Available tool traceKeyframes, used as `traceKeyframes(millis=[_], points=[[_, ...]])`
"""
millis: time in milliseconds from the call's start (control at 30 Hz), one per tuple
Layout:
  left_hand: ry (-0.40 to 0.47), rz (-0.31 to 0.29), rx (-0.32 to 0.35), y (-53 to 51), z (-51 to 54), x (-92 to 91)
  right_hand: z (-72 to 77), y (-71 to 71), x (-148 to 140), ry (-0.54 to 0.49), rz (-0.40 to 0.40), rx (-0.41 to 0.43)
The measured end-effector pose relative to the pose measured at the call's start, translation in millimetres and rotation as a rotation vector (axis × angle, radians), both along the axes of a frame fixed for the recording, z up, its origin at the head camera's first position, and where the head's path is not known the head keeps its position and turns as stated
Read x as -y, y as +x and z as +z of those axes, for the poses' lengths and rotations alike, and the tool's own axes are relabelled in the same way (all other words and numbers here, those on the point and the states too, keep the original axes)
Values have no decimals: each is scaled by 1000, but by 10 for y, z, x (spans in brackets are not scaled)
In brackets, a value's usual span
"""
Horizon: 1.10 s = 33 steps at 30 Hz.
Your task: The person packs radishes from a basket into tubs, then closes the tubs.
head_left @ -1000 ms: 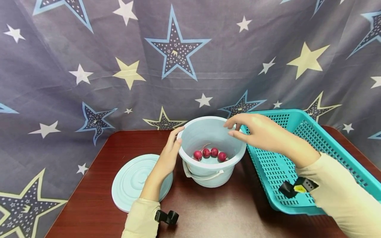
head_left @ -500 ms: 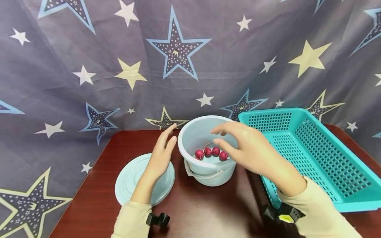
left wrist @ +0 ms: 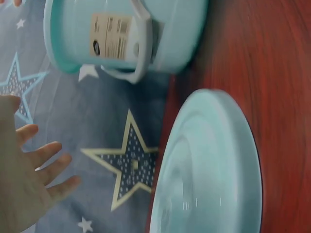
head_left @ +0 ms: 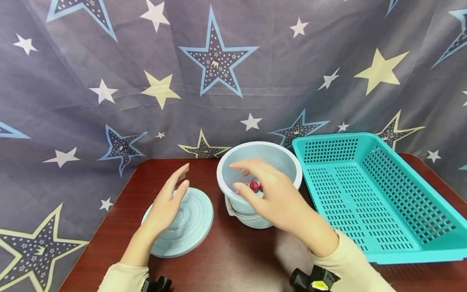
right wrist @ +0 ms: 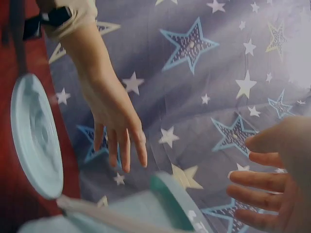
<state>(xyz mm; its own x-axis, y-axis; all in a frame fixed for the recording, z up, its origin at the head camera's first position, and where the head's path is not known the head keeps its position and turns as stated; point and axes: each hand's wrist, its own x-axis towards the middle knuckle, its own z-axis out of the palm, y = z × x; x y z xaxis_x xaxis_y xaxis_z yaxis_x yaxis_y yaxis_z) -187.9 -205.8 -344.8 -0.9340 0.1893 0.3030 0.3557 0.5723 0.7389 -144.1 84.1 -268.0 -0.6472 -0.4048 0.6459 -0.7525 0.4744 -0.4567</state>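
Observation:
A pale blue bucket (head_left: pixel 295 166) stands upright mid-table with red radishes (head_left: pixel 254 186) inside, partly hidden behind my right hand (head_left: pixel 268 192). That hand hovers in front of the bucket's opening, fingers spread from the thumb, holding nothing. Over the pale blue lid (head_left: pixel 195 227), which lies flat on the table, my left hand (head_left: pixel 164 202) hangs in the air with loose fingers and nothing in them. The left wrist view shows the bucket's side with a label (left wrist: pixel 111 36) and its handle (left wrist: pixel 142 43), and my left hand's spread fingers (left wrist: pixel 46 153).
To the right of the bucket sits a turquoise perforated basket (head_left: pixel 372 257), close beside it. The dark red wooden table (head_left: pixel 233 259) ends at the back against a grey cloth (head_left: pixel 233 113) patterned with stars.
My left hand has let go of the bucket's rim and moved left over the lid. My right hand has moved left and nearer from the bucket's right rim. The bucket stays in place.

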Motion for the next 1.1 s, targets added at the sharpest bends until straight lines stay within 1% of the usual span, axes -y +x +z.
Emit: traceKeyframes(millis=[100, 267, 333, 400, 500, 600, 667, 767, 867, 900, 967, 1033, 1100], points=[[-18, 12, -13, 22, -25, 114, -49, 26, 99, 1, 18, -11], [0, -23, -72, 62, -40, 299, -139, 69, 288, -21, 53, -9], [8, -26, -82, 82, -42, 374, -184, 87, 374, -30, 70, 1], [8, -8, -69, 108, -44, 453, -232, 104, 458, -32, 81, 8], [-11, 14, -4, 146, -45, 568, -305, 125, 571, -44, 95, 37], [-38, 18, 75, 164, -58, 671, -393, 144, 675, -72, 86, 113], [-58, 25, 105, 164, -73, 733, -460, 158, 751, -95, 80, 189], [-75, 52, 108, 158, -104, 813, -579, 183, 859, -96, 72, 270], [-94, 85, 107, 146, -138, 877, -710, 201, 949, -56, 68, 287], [-98, 95, 115, 140, -148, 896, -753, 203, 971, -40, 64, 287], [-108, 110, 140, 124, -176, 942, -839, 203, 1016, -30, 61, 324], [-121, 122, 164, 111, -206, 991, -920, 193, 1053, -51, 71, 409], [-134, 140, 178, 112, -233, 1041, -989, 176, 1090, -100, 92, 525]])
